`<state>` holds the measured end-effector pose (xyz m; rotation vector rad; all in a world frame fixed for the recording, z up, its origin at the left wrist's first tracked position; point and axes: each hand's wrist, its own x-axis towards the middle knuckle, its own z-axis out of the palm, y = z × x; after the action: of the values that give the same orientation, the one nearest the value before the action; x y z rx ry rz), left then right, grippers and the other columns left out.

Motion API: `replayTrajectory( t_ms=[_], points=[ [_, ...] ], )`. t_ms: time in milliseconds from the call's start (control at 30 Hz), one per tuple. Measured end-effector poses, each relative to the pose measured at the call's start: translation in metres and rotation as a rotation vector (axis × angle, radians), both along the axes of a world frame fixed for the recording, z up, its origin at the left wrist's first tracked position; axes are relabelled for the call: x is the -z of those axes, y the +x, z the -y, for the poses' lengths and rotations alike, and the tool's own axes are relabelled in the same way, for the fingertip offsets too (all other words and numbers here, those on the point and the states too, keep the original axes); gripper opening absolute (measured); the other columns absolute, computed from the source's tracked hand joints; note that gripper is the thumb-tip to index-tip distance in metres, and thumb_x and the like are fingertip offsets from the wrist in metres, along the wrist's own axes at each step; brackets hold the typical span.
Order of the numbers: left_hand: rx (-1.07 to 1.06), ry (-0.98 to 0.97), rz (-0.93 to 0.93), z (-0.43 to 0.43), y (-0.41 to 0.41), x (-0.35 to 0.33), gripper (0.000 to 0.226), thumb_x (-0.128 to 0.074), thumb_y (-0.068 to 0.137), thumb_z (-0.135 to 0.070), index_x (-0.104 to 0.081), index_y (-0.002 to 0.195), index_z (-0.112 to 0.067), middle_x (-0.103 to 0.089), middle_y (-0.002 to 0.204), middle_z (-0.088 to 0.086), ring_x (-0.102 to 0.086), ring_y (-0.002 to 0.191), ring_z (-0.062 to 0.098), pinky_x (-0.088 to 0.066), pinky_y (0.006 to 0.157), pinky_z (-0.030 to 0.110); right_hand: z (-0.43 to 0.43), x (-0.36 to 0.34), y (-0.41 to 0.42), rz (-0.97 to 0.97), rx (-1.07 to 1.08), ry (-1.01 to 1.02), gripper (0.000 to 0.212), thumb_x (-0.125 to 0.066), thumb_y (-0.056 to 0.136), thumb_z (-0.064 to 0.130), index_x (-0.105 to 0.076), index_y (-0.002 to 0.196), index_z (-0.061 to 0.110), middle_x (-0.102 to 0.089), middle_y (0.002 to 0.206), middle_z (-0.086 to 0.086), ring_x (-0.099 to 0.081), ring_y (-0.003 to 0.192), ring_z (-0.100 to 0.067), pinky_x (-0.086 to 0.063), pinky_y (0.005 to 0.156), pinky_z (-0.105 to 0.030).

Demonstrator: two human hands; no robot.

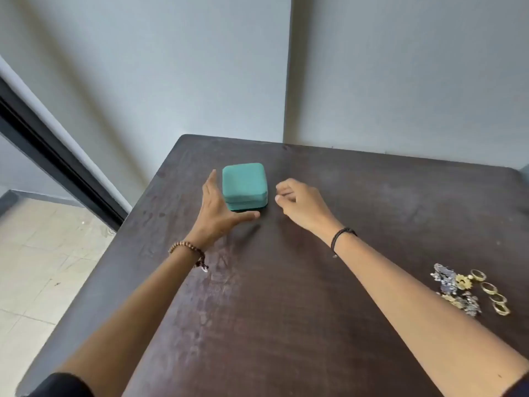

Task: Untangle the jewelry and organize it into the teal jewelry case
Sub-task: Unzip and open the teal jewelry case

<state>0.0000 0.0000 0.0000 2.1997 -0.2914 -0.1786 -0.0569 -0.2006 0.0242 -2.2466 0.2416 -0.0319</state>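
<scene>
A closed teal jewelry case (244, 184) sits on the dark wooden table (286, 282) toward its far left. My left hand (217, 207) lies against the case's left side, fingers straight and thumb stretched along its front edge. Just right of the case hovers my right hand (300, 204), fingers loosely curled and holding nothing. A tangled heap of silver and gold jewelry (455, 290) lies at the table's right, with several gold rings (493, 292) in a row beside it.
The table stands in a corner against grey walls (400, 81). Its left edge (114, 253) drops to a tiled floor (43, 253). Both wrists wear bracelets.
</scene>
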Motion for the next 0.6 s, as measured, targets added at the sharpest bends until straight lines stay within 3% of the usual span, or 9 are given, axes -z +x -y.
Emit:
replayTrajectory(
  t_ms=[100, 167, 267, 367, 467, 600],
  points=[
    [0.041, -0.224, -0.083, 0.0, 0.012, 0.016, 0.147, -0.1, 0.054, -0.028, 0.004, 0.157, -0.016, -0.033, 0.147, -0.013, -0.039, 0.137, 0.004, -0.03, 0.119, 0.03, -0.002, 0.016, 0.013, 0.015, 0.042, 0.168, 0.037, -0.051, 0.096, 0.012, -0.06, 0.132, 0.013, -0.064, 0.13, -0.005, -0.07, 0.094, -0.017, -0.056, 0.096, -0.039],
    [0.063, -0.26, -0.057, 0.003, 0.021, 0.024, 0.144, -0.099, 0.054, -0.018, 0.003, 0.157, -0.013, -0.034, 0.148, -0.01, -0.044, 0.135, 0.005, -0.033, 0.118, 0.028, -0.006, 0.025, 0.016, 0.016, 0.062, 0.27, 0.042, -0.047, 0.096, 0.008, -0.058, 0.136, 0.014, -0.06, 0.137, -0.004, -0.068, 0.086, -0.008, -0.057, 0.095, -0.039],
    [0.05, -0.258, 0.007, 0.005, 0.028, 0.029, 0.147, -0.102, 0.04, -0.036, -0.014, 0.156, -0.014, -0.046, 0.145, -0.005, -0.051, 0.131, 0.009, -0.04, 0.115, 0.032, -0.01, 0.032, 0.013, 0.067, 0.062, 0.348, 0.045, -0.043, 0.095, 0.003, -0.06, 0.134, 0.016, -0.062, 0.124, 0.006, -0.065, 0.086, -0.002, -0.057, 0.094, -0.035],
    [0.034, -0.264, 0.067, 0.011, 0.03, 0.032, 0.123, -0.094, 0.03, -0.046, -0.042, 0.139, -0.02, -0.058, 0.132, -0.004, -0.057, 0.122, 0.009, -0.047, 0.108, 0.032, -0.009, 0.038, 0.012, 0.097, 0.062, 0.382, 0.045, -0.04, 0.094, 0.001, -0.063, 0.129, 0.018, -0.063, 0.122, 0.007, -0.066, 0.092, -0.006, -0.059, 0.091, -0.034],
    [0.035, -0.293, 0.093, 0.019, 0.024, 0.032, 0.107, -0.095, 0.028, -0.045, -0.048, 0.122, -0.025, -0.062, 0.125, -0.004, -0.061, 0.116, 0.011, -0.051, 0.103, 0.031, -0.008, 0.036, 0.004, 0.122, 0.089, 0.394, 0.039, -0.04, 0.093, -0.001, -0.066, 0.109, 0.022, -0.067, 0.118, 0.003, -0.065, 0.097, -0.007, -0.06, 0.086, -0.031],
    [0.02, -0.257, 0.098, 0.025, 0.013, 0.04, 0.122, -0.101, 0.022, -0.058, -0.054, 0.129, -0.021, -0.06, 0.128, -0.001, -0.061, 0.118, 0.013, -0.053, 0.101, 0.035, -0.003, 0.032, -0.016, 0.123, 0.126, 0.388, 0.035, -0.039, 0.094, 0.0, -0.069, 0.1, 0.017, -0.067, 0.112, -0.003, -0.064, 0.091, -0.01, -0.061, 0.084, -0.031]
  ],
)
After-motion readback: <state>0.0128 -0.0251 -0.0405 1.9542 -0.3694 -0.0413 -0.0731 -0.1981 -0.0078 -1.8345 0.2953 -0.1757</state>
